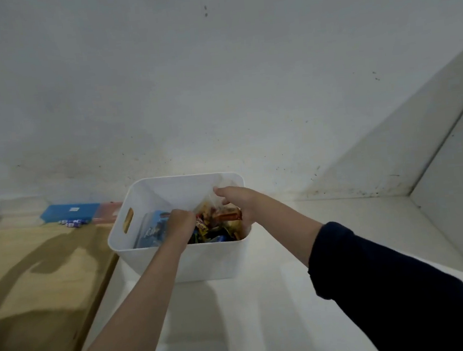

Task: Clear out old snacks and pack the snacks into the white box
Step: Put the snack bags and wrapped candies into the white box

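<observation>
Right now both hands are down inside the white box, which stands on a white surface close against a pale wall. The left hand sits low in the middle of the box, its fingers curled down among the snacks, a loose heap of small, bright wrappers filling the right half of the box; whether it has actually closed on one piece I cannot tell, since the fingertips are buried. The right hand reaches in over the right rim and pinches the top edge of a clear plastic bag that holds more wrapped sweets, the bag hanging just above the heap and touching the left hand's knuckles. To the left of the left hand, a blue packet stands on edge against the box's left wall, below the oval handle cut-out. The right arm wears a dark sleeve; the left forearm is bare.

Beside the box on the left lies a pale wooden board. Behind that, along the wall, are a flat blue case, a translucent pinkish case just beside it, and a few small blue-and-white items in front of them.
</observation>
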A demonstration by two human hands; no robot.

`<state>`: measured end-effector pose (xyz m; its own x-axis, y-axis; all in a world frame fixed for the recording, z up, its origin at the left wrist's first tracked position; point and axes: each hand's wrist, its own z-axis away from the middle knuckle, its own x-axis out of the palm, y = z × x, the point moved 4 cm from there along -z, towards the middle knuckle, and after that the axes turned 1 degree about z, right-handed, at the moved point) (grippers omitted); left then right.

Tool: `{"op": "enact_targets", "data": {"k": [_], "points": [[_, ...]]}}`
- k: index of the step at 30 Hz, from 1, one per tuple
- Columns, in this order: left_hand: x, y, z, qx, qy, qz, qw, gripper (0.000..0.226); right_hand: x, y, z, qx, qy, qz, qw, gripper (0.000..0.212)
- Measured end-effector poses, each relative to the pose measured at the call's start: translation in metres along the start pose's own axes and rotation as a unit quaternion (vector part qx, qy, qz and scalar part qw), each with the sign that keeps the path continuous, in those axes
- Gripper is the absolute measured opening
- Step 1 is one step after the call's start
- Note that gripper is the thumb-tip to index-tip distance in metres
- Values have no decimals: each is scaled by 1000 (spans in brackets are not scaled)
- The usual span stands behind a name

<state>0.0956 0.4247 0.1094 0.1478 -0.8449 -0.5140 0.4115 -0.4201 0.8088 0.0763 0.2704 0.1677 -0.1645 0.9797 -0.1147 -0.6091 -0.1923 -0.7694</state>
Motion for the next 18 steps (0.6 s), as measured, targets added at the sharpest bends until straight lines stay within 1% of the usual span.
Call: {"op": "enact_targets", "data": {"k": [2,4,6,7,8,9,11,13,15,18], "points": [[-4,0,9,30,41,10,999,29,0,0,6,-28,12,-31,999,61],[-6,-1,24,120,69,39,990,30,-2,1,14,-67,53,-74,994,54],[-11,-7,52,241,116,39,963,27,-3,9,28,-98,117,-113,982,42],[-13,-11,69,297,148,30,943,26,-3,16,36,-116,153,-128,973,30],[-14,-20,86,332,171,19,927,27,-1,25,44,-137,184,-143,963,19],[-12,-30,101,350,184,10,918,30,2,36,51,-163,211,-157,951,17],[-10,-57,124,351,193,-13,916,35,10,61,65,-195,259,-161,932,18],[-12,-87,141,329,190,-27,925,36,24,90,74,-203,278,-150,927,16],[-19,-121,152,281,186,-42,941,36,41,123,76,-187,262,-134,937,15],[-37,-171,161,162,180,-83,967,37,69,176,75,-117,220,-102,963,13]]}}
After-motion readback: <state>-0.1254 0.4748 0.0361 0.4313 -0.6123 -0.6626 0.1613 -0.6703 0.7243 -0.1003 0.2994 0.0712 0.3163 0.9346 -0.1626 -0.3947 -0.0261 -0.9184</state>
